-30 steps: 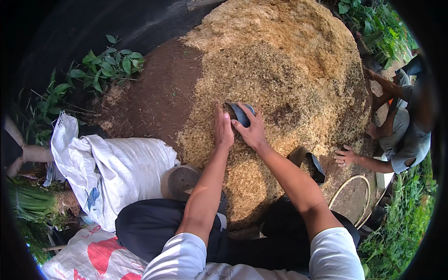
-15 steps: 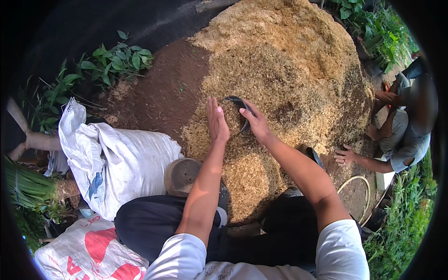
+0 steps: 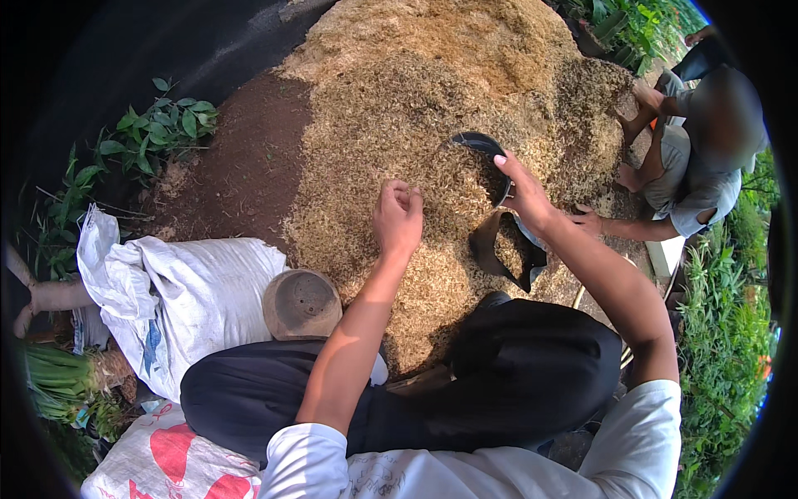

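Black pot [image 3: 492, 150], with its curved rim running from eleven to five o'clock, is gripped by the fingers of the nearer right hand [image 3: 527, 198] over the chips [image 3: 357, 137], and lies at two o'clock from the left hand [image 3: 399, 219], whose fingers are curled closed.

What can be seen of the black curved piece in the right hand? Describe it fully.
The black curved piece looks like thin, smooth plastic, bent into an open arc with a slim rim and a slight sheen. The right hand holds it by its near end, thumb at the rim. It is over the pile of pale chips; whether it touches them, or any lie inside, is unclear. The left hand is clear of it.
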A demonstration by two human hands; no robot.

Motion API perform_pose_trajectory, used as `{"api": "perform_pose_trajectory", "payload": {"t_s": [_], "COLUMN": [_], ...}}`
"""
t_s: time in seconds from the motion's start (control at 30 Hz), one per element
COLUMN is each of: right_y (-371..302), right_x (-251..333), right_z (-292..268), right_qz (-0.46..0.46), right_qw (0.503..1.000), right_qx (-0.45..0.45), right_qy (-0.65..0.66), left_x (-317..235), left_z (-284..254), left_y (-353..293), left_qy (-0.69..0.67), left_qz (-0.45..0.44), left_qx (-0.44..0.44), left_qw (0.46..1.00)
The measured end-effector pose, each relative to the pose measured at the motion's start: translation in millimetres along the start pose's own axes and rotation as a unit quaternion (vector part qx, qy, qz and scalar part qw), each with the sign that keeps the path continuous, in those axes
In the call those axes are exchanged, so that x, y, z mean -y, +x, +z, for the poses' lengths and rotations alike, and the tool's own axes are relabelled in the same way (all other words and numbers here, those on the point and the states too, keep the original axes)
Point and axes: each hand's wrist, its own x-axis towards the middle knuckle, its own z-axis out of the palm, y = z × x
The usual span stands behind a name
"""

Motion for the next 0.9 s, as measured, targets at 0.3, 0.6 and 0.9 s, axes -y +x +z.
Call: {"api": "perform_pose_trajectory", "payload": {"t_s": [0.3,0.6,0.9], "right_y": [-89.8,-117.6,-117.0], "right_x": [-85.7,-111.8,-124.7], "right_z": [-78.1,-72.7,-58.3], "right_qz": [-0.124,-0.197,-0.254], "right_qw": [0.975,0.893,0.83], "right_qx": [-0.168,-0.243,-0.246], "right_qy": [-0.08,-0.325,-0.432], "left_x": [-34.5,-30.6,-27.8], "left_z": [73.6,96.1,113.8], "left_y": [-78.0,-80.4,-62.6], "left_qy": [0.173,0.156,0.167], "left_qz": [0.042,0.099,0.214], "left_qx": [0.251,0.235,0.112], "left_qw": [0.952,0.954,0.956]}}
